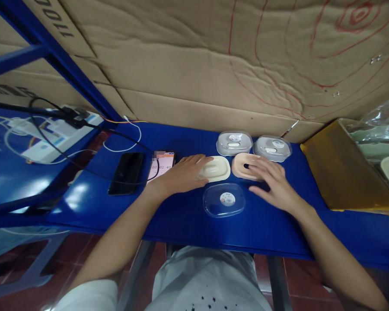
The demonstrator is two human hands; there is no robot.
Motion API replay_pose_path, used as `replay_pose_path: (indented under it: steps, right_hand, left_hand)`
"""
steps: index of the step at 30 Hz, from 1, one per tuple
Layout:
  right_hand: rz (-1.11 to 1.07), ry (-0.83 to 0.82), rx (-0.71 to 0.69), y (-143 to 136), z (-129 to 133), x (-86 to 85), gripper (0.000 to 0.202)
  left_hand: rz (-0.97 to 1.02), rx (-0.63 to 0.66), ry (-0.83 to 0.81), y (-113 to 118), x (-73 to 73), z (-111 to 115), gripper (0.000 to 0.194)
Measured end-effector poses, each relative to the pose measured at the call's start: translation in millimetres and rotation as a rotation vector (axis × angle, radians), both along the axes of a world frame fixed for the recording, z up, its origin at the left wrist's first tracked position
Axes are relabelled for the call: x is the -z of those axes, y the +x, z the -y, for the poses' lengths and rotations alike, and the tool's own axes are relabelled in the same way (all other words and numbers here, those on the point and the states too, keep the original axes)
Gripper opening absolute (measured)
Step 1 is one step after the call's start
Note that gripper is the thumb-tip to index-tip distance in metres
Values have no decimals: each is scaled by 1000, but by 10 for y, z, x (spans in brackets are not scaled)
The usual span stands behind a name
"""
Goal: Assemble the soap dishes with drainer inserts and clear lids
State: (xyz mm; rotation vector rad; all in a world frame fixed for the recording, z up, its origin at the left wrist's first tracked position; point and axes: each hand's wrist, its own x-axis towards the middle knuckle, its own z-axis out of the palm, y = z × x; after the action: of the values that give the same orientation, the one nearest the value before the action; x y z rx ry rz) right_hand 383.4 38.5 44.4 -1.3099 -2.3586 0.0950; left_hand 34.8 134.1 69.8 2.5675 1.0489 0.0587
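My left hand (192, 172) rests with spread fingers on the left side of a cream oval dish (218, 168). Beside it lies a pinkish-beige oval piece with a dark central opening (240, 166); my right hand (272, 179) reaches over its right side, fingers apart, thumb stretched out toward the front. Just in front of both pieces, a clear plastic lid (214, 203) with a round white label lies flat on the blue table (188, 224). Behind them stand two covered clear containers, one at the left (227, 140) and one at the right (280, 151), each with a round label.
Left of my left hand lie a lit phone (164, 162) showing a timer and a dark phone (126, 172), crossed by a black cable. A power strip (63, 136) sits far left. An open cardboard box (340, 172) holds plastic-wrapped items at the right. Cardboard (181, 65) stands behind.
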Motion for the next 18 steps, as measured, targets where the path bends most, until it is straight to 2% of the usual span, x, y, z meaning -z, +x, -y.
replay_pose_path:
  steps: [3,6,10,14,18]
  right_hand:
    - [25,-117,-227,-372,182,-8,84]
    - [83,-176,-328,-593,291,68,71]
    - [71,-189,-294,-526,255,121,61]
    - [51,-181,-234,-353,194,53,59]
    - [23,-178,-201,-298,189,4,58]
  left_hand:
    - [36,10,-4,-5,49,-10,71]
    - [78,14,9,-11,90,-19,69]
    - [109,7,-2,-18,122,-32,69]
    - [113,15,-4,-30,142,-34,69]
    - [73,18,-7,-38,157,-31,73]
